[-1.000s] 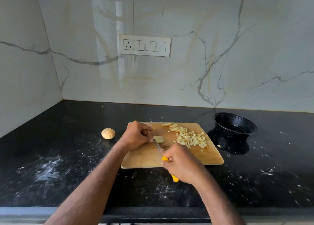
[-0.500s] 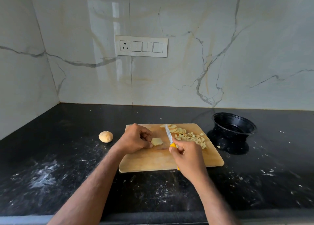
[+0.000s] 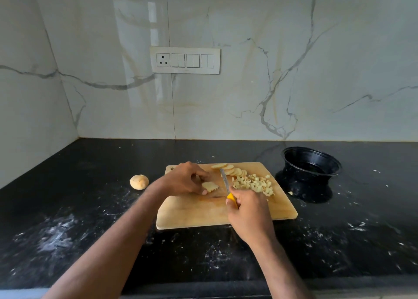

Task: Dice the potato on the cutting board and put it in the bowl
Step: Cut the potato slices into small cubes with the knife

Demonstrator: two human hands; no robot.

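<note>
A: Item one, cutting board [image 3: 192, 215]?
B: Wooden, flat on the black counter [image 3: 90, 231]. On it: a row of round potato slices [image 3: 230, 170] at the far edge, a heap of diced potato [image 3: 255, 184] to the right, and one cut piece of potato [image 3: 210, 186] in the middle.

A: Hands?
B: Left hand [image 3: 184, 178], fingers curled over, pinning the cut piece to the board. Right hand [image 3: 248, 210] wrapped round the yellow handle of a knife [image 3: 224, 180]; blade points away, just right of the piece. Whether the edge touches the board is hard to tell.

A: Bowl [image 3: 311, 163]?
B: Black, right of the board, apart from it. Contents: no potato visible.

A: Other stock?
B: One rounded potato end [image 3: 139, 181] on the counter, left of the board. Switch panel [image 3: 185, 60] on the marble wall.
</note>
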